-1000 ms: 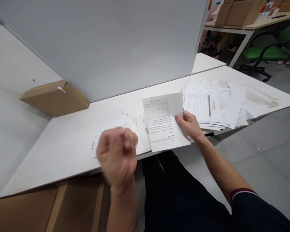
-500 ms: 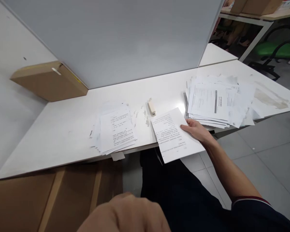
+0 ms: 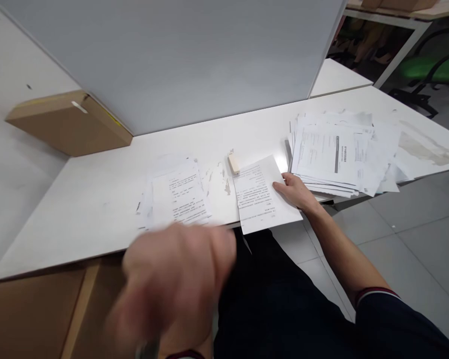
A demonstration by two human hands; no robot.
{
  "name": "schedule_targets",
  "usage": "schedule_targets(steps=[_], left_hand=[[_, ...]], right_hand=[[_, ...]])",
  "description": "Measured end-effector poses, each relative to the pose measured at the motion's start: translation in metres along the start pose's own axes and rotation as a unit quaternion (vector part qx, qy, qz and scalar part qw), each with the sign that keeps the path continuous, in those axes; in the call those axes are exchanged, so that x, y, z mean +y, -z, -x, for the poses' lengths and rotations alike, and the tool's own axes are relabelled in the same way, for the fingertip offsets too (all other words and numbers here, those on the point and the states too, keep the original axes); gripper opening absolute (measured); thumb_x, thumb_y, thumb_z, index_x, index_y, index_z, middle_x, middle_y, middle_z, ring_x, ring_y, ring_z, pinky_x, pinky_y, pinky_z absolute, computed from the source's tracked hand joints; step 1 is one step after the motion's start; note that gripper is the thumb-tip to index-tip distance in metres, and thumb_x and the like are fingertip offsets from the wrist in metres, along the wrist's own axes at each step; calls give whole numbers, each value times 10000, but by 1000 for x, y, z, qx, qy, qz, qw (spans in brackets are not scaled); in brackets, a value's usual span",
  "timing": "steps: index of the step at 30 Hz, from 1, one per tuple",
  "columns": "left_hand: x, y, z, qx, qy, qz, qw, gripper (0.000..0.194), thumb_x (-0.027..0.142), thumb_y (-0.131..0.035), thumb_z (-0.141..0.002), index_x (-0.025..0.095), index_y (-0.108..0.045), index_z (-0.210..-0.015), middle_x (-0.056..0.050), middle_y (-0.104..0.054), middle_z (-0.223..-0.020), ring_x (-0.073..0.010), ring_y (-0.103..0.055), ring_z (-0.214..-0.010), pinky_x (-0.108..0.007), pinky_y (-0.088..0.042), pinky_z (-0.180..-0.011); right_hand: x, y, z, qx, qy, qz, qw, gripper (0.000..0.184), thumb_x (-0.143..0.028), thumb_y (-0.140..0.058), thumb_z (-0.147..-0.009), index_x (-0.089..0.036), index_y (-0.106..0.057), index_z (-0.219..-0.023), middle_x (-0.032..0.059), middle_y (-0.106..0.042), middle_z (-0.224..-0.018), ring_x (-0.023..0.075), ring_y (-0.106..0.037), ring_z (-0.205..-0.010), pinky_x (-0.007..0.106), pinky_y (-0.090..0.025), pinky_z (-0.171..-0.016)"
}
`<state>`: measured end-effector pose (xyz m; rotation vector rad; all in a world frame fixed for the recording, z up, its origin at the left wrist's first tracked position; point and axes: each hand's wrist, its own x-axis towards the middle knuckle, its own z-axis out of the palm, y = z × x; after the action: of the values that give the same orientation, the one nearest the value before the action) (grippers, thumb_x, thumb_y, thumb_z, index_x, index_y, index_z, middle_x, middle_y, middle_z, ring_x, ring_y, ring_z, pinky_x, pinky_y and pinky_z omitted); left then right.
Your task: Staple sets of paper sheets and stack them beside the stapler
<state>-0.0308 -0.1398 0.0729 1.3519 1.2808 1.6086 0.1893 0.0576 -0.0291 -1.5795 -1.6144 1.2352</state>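
My right hand [image 3: 294,190] is closed on the right edge of a printed sheet of paper [image 3: 264,199], thumb on top. The sheet is tilted and overhangs the table's front edge. My left hand [image 3: 175,279] is raised close to the camera, in front of the table edge. Motion blur smears its fingers, so I cannot tell whether it holds anything. Behind it lies a loose pile of printed papers [image 3: 183,192], its lower part hidden by the hand. A small cream-coloured block [image 3: 233,163] lies on the table just beyond the held sheet.
A larger, untidy paper stack [image 3: 322,154] sits on the right of the white table [image 3: 105,194]. A cardboard box [image 3: 71,124] leans in the left corner. A grey partition [image 3: 194,60] rises behind. Below are more cardboard [image 3: 30,319] and, at right, a green chair [image 3: 430,67].
My left hand has risen from the bottom edge, now covering the left pile's lower part. My right hand has shifted the held sheet slightly left and away from me.
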Motion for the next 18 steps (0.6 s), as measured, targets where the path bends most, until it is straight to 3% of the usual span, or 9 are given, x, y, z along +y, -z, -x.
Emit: schedule_targets(steps=[1,3,6,8,11,18], left_hand=[[-16,-11,-32,18,-26,-10,999,273,542,-384,-880,391,-609,-906,22,-559,-592,-152,-562,-573,-334,-503,-544],[-57,-32,-90,42,-44,-43,997,199,420,-502,-864,297,-628,-955,-11,-604,-751,-154,-578,-712,-336,-498,-663],[-123,-50,-136,20,-107,-232,967,251,294,-478,-873,232,-635,-1060,-61,-608,-931,-180,-561,-855,-347,-463,-770],[-157,-51,-142,-1,-96,-306,947,317,206,-427,-875,227,-618,-1126,-73,-582,-901,-203,-542,-884,-363,-446,-804],[-186,-47,-136,-11,-87,-346,934,394,124,-376,-857,232,-612,-1154,-78,-552,-882,-220,-523,-902,-373,-433,-826],[-200,-45,-135,-19,-78,-359,930,499,52,-382,-801,286,-612,-1178,-69,-519,-868,-223,-501,-876,-360,-426,-813]], right_hand=[[0,0,-1,1,1,2,1000,245,-321,-549,-737,-149,-599,-904,85,-686,-870,221,-642,-760,320,-497,-635],[0,0,-2,2,0,5,1000,247,-329,-545,-739,-153,-593,-906,91,-685,-881,226,-641,-765,328,-497,-632],[3,0,-3,0,0,3,1000,253,-332,-540,-740,-153,-594,-910,85,-683,-876,226,-640,-767,328,-497,-630],[5,1,-3,-2,4,-6,1000,259,-328,-541,-734,-152,-598,-915,75,-682,-867,222,-641,-767,322,-496,-630],[7,1,-4,-6,2,-16,1000,254,-321,-542,-731,-155,-598,-915,67,-684,-871,219,-644,-768,316,-496,-631],[8,2,-4,-20,-20,-37,999,272,-329,-543,-735,-165,-587,-948,77,-683,-912,223,-650,-771,330,-498,-625]])
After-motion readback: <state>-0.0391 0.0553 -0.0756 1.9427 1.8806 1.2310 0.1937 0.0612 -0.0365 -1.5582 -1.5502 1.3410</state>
